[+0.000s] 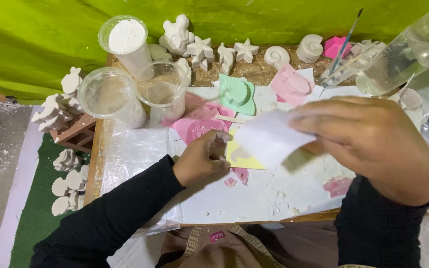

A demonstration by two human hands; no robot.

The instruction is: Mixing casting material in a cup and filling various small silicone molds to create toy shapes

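Dusty board [274,198] | left hand [202,159] fingers curled onto yellow mould [242,156] | right hand [373,144] fingers pinched on white sheet [269,139]

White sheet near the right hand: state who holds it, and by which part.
The right hand pinches the white sheet by its right edge, lifted above the table. The left hand rests curled below; whether it grips anything cannot be told.

left hand [205,158] curled, fingertips on the yellow mould [242,155] | right hand [368,144] raised, pinching a white sheet [269,139] above the powder-dusted board [254,198] | pink moulds [199,126], green shell mould [237,94] behind | three clear cups [125,84] at left | white plaster figures [214,49] along the back edge
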